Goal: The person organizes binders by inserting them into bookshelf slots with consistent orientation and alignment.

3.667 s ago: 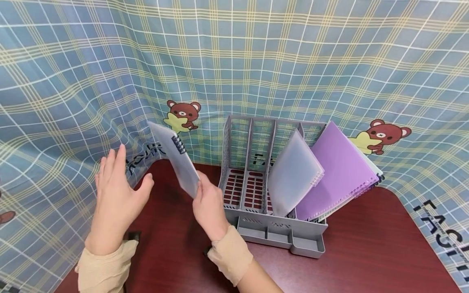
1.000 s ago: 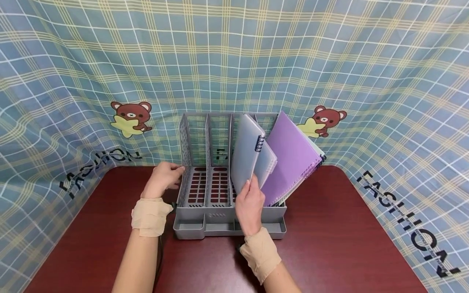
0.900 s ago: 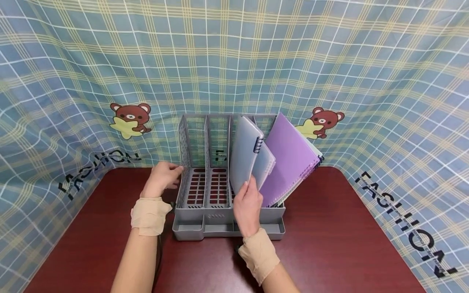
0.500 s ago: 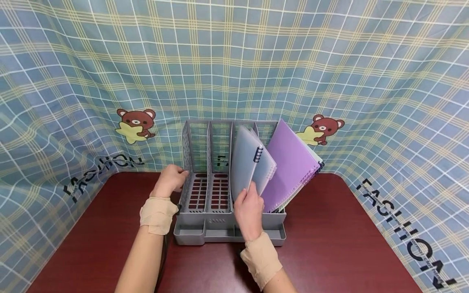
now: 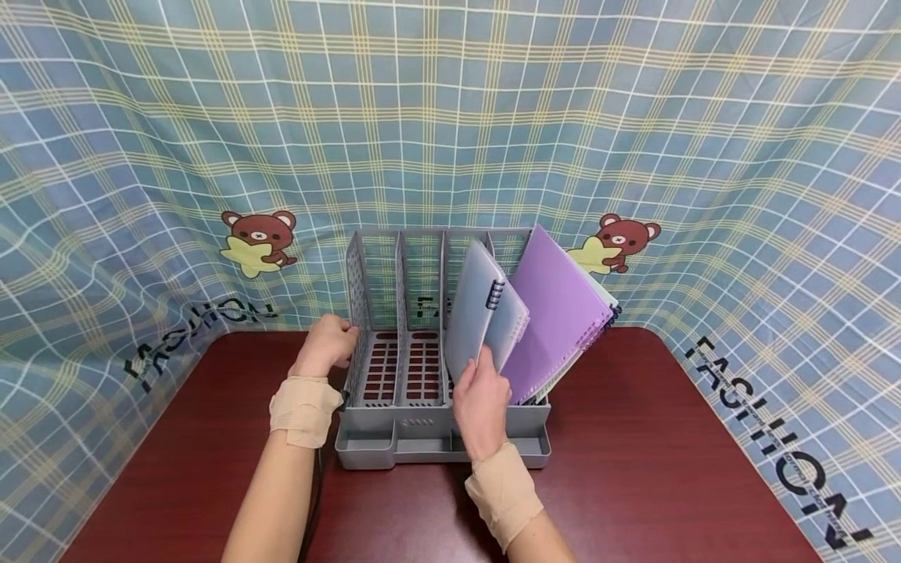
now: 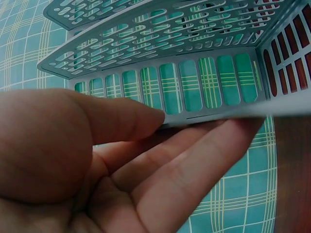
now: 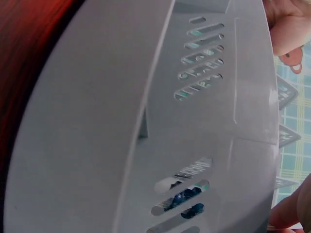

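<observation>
A clear-covered notebook (image 5: 470,309) with a dark coil stands tilted in the third compartment from the left of a grey file organizer (image 5: 432,426). My right hand (image 5: 482,403) pinches its lower near edge between thumb and fingers. Behind it to the right leans another translucent notebook (image 5: 510,313) with a pale binding. My left hand (image 5: 325,344) holds the organizer's left side wall; in the left wrist view the thumb (image 6: 131,119) lies on one face and the fingers on the other. The right wrist view is mostly filled by the organizer's slotted front (image 7: 209,116).
A purple notebook (image 5: 552,313) leans out to the right in the rightmost compartment, with a pale green-edged one behind it. The dark red table (image 5: 647,469) spreads around the organizer. Plaid cloth (image 5: 422,117) hangs behind and at both sides.
The right hand has brought the coil notebook from the left into the organizer, where it has since sunk slightly. My left hand went from open in the air to gripping the side wall.
</observation>
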`<state>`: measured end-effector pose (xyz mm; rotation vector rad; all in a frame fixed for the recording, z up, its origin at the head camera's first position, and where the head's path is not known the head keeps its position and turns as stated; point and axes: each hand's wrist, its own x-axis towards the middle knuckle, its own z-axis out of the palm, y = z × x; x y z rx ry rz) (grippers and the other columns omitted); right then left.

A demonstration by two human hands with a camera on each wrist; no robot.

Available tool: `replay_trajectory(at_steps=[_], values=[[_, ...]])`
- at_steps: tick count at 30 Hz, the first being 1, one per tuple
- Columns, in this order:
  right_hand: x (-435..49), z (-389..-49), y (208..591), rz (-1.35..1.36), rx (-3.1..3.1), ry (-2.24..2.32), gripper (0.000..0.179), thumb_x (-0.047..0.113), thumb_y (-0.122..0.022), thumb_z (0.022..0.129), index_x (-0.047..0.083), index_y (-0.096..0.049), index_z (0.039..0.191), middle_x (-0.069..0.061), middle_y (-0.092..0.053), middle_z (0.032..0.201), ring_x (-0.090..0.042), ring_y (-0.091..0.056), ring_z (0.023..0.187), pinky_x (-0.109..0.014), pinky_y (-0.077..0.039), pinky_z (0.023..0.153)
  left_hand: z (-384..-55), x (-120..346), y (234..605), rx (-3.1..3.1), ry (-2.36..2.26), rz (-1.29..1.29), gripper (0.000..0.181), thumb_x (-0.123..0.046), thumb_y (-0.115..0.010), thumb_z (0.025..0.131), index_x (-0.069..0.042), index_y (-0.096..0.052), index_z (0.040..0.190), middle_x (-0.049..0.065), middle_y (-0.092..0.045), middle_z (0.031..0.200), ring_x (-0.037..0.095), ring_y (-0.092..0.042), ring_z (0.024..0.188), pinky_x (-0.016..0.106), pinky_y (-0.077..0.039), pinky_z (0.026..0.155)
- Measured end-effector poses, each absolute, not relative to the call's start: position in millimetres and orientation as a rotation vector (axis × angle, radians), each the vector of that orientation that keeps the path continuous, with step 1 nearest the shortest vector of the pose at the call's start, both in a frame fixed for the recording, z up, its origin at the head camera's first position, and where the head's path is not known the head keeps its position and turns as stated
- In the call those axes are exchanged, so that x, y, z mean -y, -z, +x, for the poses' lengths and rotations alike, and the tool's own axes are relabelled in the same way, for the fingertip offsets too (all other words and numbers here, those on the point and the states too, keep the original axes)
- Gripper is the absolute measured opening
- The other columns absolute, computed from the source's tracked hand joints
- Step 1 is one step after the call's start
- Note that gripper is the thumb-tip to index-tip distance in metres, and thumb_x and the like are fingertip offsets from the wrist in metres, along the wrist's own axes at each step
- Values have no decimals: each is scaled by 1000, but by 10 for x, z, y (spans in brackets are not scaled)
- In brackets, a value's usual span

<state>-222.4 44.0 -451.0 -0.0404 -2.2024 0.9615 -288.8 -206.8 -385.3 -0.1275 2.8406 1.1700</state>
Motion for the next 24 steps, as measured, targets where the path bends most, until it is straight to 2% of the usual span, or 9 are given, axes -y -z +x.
replay_trajectory(at_steps=[4,10,14,19,24], values=[[-421,-2221,4527,-22,2171,-969,7,8,-61,101,3,-61,105,-26,-67,69,-53,-67,64,-62,-50,54,-2876,2069,3855,-2826,-1186,-135,50,-18,-45,110,-17,-37,61,-3,-33,51,24,-62,55,38,-59,68],[-399,-2212,4532,-6,2140,-966,10,8,-61,101,4,-61,110,-24,-67,67,-53,-67,62,-61,-49,52,-2859,2066,3847,-2859,-1184,-124,51,-16,-45,110,-16,-39,59,-3,-35,50,23,-67,58,39,-59,67],[-388,-2201,4525,6,2132,-955,15,9,-60,102,5,-61,115,-24,-66,67,-52,-67,62,-62,-48,52,-2863,2065,3845,-2862,-1187,-104,51,-15,-44,109,-16,-38,59,-3,-34,49,23,-65,55,39,-59,67],[-401,-2202,4511,-57,2207,-948,14,10,-61,101,3,-56,112,-28,-66,68,-54,-66,62,-62,-50,52,-2869,2054,3850,-2867,-1173,-102,51,-14,-44,109,-18,-34,59,-3,-33,51,23,-64,55,39,-60,66],[-453,-2192,4447,-116,2338,-921,12,8,-63,95,0,-56,98,-33,-66,71,-55,-66,64,-63,-52,58,-2873,2045,3857,-2882,-1166,-101,50,-15,-45,109,-19,-32,60,-3,-34,52,22,-65,55,40,-61,67]])
